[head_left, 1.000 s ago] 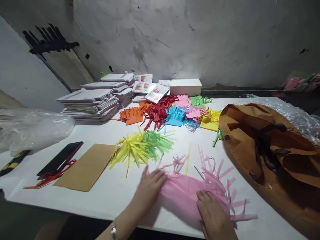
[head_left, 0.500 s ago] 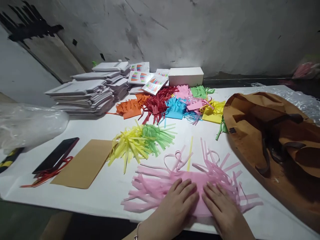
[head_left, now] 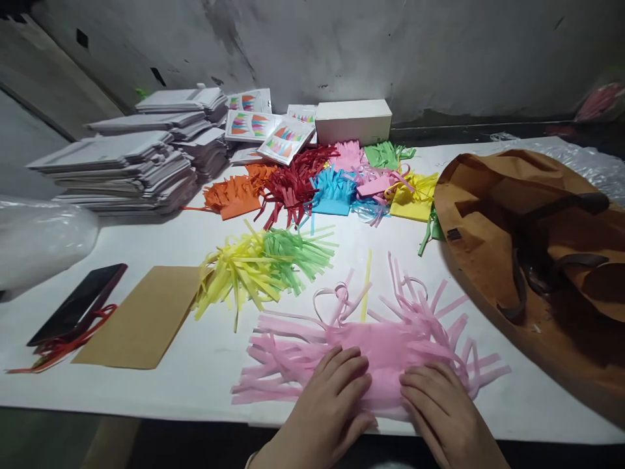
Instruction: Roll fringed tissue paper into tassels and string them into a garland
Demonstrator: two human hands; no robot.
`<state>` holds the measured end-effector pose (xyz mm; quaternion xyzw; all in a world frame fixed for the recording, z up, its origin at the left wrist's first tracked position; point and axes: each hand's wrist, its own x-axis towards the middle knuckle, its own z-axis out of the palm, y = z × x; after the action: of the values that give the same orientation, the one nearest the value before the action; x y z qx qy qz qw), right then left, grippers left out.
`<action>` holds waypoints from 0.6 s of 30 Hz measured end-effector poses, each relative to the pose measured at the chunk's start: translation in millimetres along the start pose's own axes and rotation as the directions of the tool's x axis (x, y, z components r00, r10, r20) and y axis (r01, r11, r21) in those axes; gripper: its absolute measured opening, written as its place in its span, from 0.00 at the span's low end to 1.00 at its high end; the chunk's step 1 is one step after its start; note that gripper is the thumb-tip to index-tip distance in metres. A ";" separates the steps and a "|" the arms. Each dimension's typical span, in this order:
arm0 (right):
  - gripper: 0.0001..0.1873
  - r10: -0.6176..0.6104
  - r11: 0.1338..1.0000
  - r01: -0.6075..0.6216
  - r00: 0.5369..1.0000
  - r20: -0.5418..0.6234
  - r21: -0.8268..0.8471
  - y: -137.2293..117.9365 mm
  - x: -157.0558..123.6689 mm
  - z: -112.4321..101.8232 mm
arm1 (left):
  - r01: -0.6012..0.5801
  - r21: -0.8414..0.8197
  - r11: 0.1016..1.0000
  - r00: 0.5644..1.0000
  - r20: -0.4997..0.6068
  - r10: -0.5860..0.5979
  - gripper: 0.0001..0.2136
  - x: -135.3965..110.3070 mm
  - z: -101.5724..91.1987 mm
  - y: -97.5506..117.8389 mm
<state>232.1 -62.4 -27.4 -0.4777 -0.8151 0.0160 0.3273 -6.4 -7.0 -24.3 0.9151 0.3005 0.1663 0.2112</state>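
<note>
A pink tissue paper sheet with fringed ends (head_left: pixel 385 355) lies spread at the near edge of the table, its strips fanning out left and right. My left hand (head_left: pixel 334 394) rests on its left part, fingers extended and thumb apart. On the right part lies my right hand (head_left: pixel 439 400), palm down with its fingers stretched and slightly bent. A bare band of pink paper shows between the two hands. Just beyond the sheet is a loose yellow strip (head_left: pixel 366 286). Yellow fringe (head_left: pixel 239 270) and green fringe (head_left: pixel 297 257) lie farther off to the left.
Left of the fringes are a brown card (head_left: pixel 139 319) and a dark phone (head_left: pixel 81 303). Stacked white packets (head_left: pixel 122 166), printed packs (head_left: pixel 286 140), a white box (head_left: pixel 354 122) and coloured tassels (head_left: pixel 334 192) line the back. A large brown paper piece (head_left: pixel 469 215) occupies the right.
Both hands have drawn back toward the near edge of the pink sheet, leaving more of its middle exposed. The gap between them is wider. The view has shifted slightly.
</note>
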 end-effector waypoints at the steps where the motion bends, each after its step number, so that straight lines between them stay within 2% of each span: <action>1: 0.12 0.016 1.000 -0.016 1.000 -0.014 0.003 -0.6 1.1 0.6 | 0.017 -0.005 1.000 1.000 -0.016 -0.017 0.15 0.3 -0.7 1.2; 4: 0.13 -0.021 0.999 0.020 0.999 -0.032 -0.040 -1.1 4.2 2.9 | 0.076 -0.032 0.997 0.992 -0.102 -0.079 0.07 2.2 -0.3 4.5; 7: 0.16 -0.061 0.998 0.061 0.998 -0.007 -0.021 1.1 7.3 5.7 | 0.101 -0.073 0.992 0.987 -0.120 -0.110 0.11 4.8 2.3 3.1; 10: 0.13 0.135 0.990 -0.134 0.990 -0.042 0.031 4.1 11.3 10.0 | 0.217 -0.046 0.975 0.976 -0.010 -0.218 0.11 13.0 1.1 -2.6; 12: 0.11 0.275 0.961 -0.276 0.960 -0.045 -0.011 6.5 14.8 14.8 | 0.345 0.073 0.936 0.928 0.125 -0.352 0.10 24.3 -3.3 -6.4; 14: 0.13 0.351 0.931 -0.351 0.936 -0.020 -0.106 9.7 19.4 21.0 | 0.443 0.200 0.874 0.854 0.203 -0.479 0.10 38.4 -9.5 -9.1; 16: 0.16 0.382 0.908 -0.375 0.924 0.000 -0.188 13.6 24.5 27.2 | 0.493 0.268 0.828 0.807 0.215 -0.550 0.10 51.5 -15.1 -11.0; 18: 0.18 0.382 0.898 -0.373 0.924 -0.009 -0.234 17.3 29.5 31.2 | 0.509 0.290 0.811 0.797 0.198 -0.571 0.10 60.6 -18.4 -12.6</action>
<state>218.5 -20.8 -42.4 -0.6612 -0.7092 -0.0069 0.2447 26.0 45.1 -3.9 0.8219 0.5343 -0.0651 0.1862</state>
